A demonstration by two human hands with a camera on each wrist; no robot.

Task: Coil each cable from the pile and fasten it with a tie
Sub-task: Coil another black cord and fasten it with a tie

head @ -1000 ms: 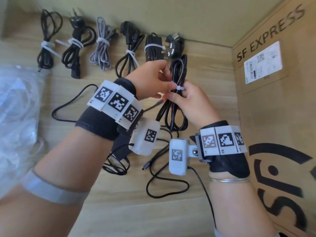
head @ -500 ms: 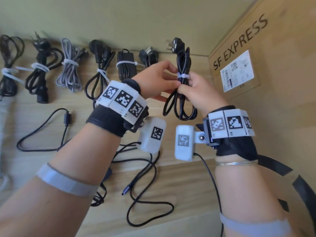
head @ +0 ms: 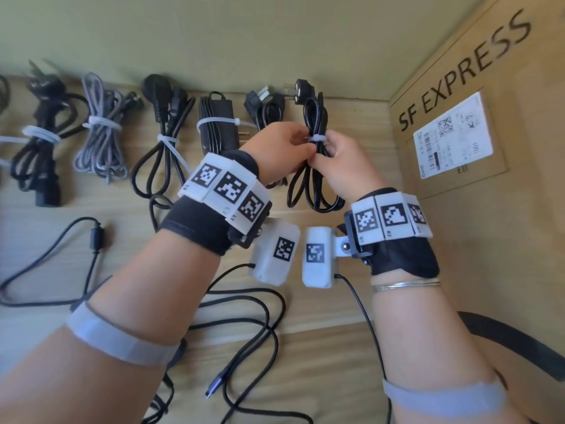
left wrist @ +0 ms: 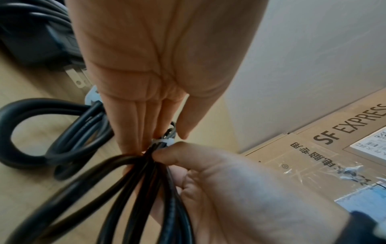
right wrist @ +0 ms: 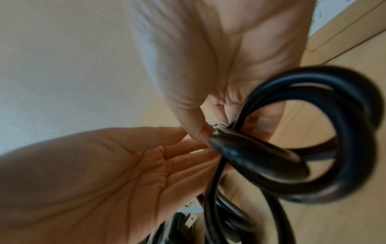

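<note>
A cardboard box (head: pixel 477 185) printed "SF EXPRESS" stood at the right. A coiled black cable (head: pixel 316 166), bound by one white tie (head: pixel 317 138), was held above the surface (head: pixel 321 356), gripped between the left hand (head: pixel 282 148) and right hand (head: pixel 342 162). Six tied bundles were counted along the far edge.

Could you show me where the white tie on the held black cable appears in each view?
Head: the white tie sits upper centre, between both hands.
Left wrist: centre, just beyond the fingertips.
Right wrist: a sliver at centre, mostly hidden.
Shared landmark: the coiled black cable it wraps.
</note>
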